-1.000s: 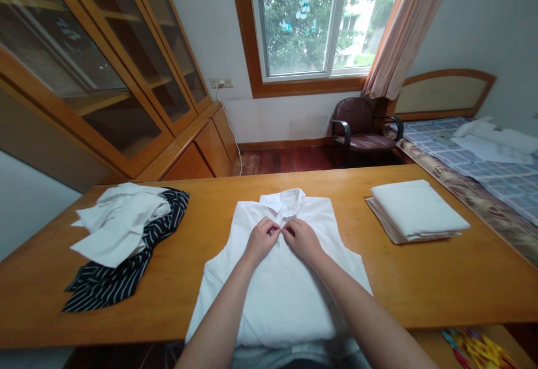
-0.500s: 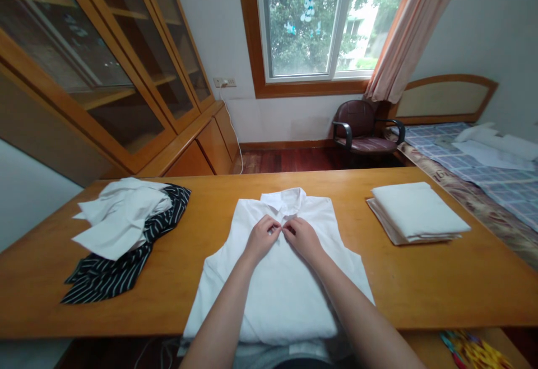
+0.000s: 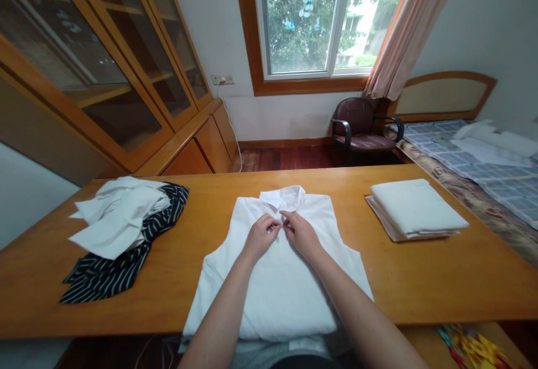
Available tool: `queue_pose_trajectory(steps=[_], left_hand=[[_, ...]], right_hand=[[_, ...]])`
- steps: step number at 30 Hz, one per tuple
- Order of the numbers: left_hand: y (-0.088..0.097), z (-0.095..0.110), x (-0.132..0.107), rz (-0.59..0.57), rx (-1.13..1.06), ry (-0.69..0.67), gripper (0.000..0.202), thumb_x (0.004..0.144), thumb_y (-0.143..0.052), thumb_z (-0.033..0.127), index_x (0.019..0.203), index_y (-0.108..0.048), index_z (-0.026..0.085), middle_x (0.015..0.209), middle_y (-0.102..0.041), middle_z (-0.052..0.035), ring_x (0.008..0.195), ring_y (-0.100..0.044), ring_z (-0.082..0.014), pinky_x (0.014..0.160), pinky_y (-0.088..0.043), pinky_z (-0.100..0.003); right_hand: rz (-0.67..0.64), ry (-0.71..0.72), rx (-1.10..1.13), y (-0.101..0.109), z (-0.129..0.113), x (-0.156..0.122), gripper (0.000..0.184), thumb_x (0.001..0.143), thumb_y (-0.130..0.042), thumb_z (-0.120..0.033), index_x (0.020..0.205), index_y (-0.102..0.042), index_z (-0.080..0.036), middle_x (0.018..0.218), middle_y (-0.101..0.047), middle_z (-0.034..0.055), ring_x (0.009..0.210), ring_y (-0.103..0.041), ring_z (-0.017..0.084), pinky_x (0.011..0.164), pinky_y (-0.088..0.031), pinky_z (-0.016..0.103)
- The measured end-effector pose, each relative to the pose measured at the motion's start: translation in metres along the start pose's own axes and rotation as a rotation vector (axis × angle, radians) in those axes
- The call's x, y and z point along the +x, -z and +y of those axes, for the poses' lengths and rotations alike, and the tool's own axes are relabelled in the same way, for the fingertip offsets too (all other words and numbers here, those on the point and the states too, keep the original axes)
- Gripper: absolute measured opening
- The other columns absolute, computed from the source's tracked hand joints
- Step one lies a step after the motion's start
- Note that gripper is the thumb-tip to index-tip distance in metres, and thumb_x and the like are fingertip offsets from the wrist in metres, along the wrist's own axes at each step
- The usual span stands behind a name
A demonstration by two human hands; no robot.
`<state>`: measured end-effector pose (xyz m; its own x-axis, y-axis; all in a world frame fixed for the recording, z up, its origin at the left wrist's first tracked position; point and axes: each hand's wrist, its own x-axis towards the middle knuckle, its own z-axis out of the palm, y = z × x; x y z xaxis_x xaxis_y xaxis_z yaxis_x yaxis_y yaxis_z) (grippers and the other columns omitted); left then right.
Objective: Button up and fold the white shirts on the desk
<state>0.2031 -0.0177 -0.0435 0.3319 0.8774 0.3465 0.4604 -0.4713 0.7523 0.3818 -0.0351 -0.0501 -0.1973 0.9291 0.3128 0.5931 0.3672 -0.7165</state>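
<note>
A white sleeveless collared shirt (image 3: 273, 290) lies flat, front up, on the wooden table (image 3: 428, 279), collar pointing away from me. My left hand (image 3: 261, 234) and my right hand (image 3: 299, 232) meet at the shirt's front placket just below the collar. Both pinch the fabric there with fingers pressed together. What sits between the fingertips is too small to make out.
A heap of white and black-striped clothes (image 3: 121, 229) lies at the table's left. A folded stack of white and beige cloth (image 3: 414, 209) rests at the right. Beyond the table are a wooden glass-door cabinet (image 3: 105, 72), a dark chair (image 3: 361, 128) and a bed (image 3: 483, 167).
Both hands have crept slightly up the placket toward the collar; the right hand's fingers reach a bit farther. The shirt stays put.
</note>
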Motion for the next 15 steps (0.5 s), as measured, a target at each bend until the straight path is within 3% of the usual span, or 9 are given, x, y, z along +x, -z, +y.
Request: queue_pose_trajectory(steps=[5, 10, 15], left_hand=[[0.002, 0.003, -0.001, 0.005, -0.032, 0.008, 0.011, 0.088, -0.06, 0.016, 0.084, -0.07, 0.019, 0.086, -0.064, -0.0027, 0.08, -0.062, -0.0146, 0.073, -0.05, -0.025], [0.004, 0.009, -0.002, -0.05, -0.074, -0.005, 0.018, 0.086, -0.058, 0.012, 0.086, -0.074, 0.021, 0.089, -0.07, -0.004, 0.086, -0.066, -0.0168, 0.081, -0.052, -0.028], [0.007, 0.011, -0.002, -0.081, -0.122, -0.016, 0.026, 0.082, -0.054, 0.005, 0.085, -0.074, 0.021, 0.089, -0.073, -0.0033, 0.087, -0.068, -0.0173, 0.083, -0.053, -0.03]], right_hand=[[0.043, -0.033, -0.077, 0.001, 0.0, 0.0, 0.026, 0.088, -0.053, -0.008, 0.104, -0.069, -0.022, 0.097, -0.065, 0.0054, 0.089, -0.063, 0.019, 0.081, -0.05, 0.028], [0.063, -0.034, -0.08, -0.002, 0.003, 0.001, 0.039, 0.086, -0.054, -0.006, 0.119, -0.068, -0.023, 0.101, -0.066, 0.0061, 0.092, -0.063, 0.019, 0.083, -0.049, 0.028], [0.028, -0.003, -0.16, -0.003, 0.003, 0.002, 0.026, 0.084, -0.057, -0.006, 0.096, -0.074, -0.022, 0.091, -0.064, 0.0053, 0.089, -0.06, 0.02, 0.08, -0.048, 0.03]])
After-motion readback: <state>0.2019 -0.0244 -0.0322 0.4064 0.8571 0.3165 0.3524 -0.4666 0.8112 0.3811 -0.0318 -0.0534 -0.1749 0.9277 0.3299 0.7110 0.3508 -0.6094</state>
